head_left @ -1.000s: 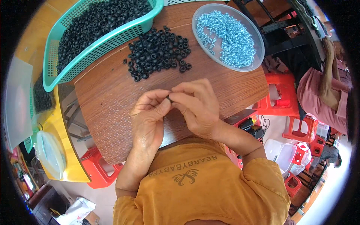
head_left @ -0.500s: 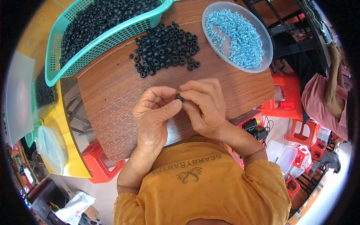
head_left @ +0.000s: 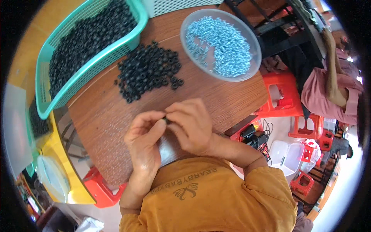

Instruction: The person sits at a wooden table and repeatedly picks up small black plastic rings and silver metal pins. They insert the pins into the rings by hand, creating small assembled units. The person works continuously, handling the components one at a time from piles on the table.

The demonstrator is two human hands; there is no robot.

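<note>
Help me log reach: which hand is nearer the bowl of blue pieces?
Right: the right hand is below and slightly left of the bowl; the left hand is farther down and left.

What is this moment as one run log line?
left grip: pinching small dark bead | right grip: at same bead | below: brown wooden table

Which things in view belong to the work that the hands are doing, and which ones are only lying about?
Seemingly part of the work:
dark piece, between the fingertips of left hand and right hand
black pile
teal basket
table
perhaps the bowl of blue bits

Apparently just about:
red stools
clear box
white bag
</note>
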